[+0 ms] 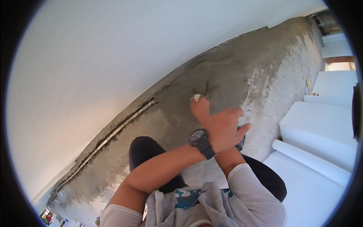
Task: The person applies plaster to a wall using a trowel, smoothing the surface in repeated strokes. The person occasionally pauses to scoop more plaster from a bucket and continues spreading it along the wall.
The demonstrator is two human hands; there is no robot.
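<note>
My left hand [219,126] is raised over a rough grey cement floor [242,72], with a black wristwatch [199,138] on its wrist. One finger points up toward a small pale lump [196,97] at its tip. My left forearm crosses over my right forearm [228,159]. The left hand covers almost all of my right hand. A bit of grey shows beside it [241,143]; I cannot tell what that is. Whether either hand grips anything is not visible.
A white wall [94,64] runs along the left, with a thin pipe [113,132] in the gap at its foot. White panels [321,125] and a white roll [310,159] lie at the right. My dark-clad knees [143,151] are below.
</note>
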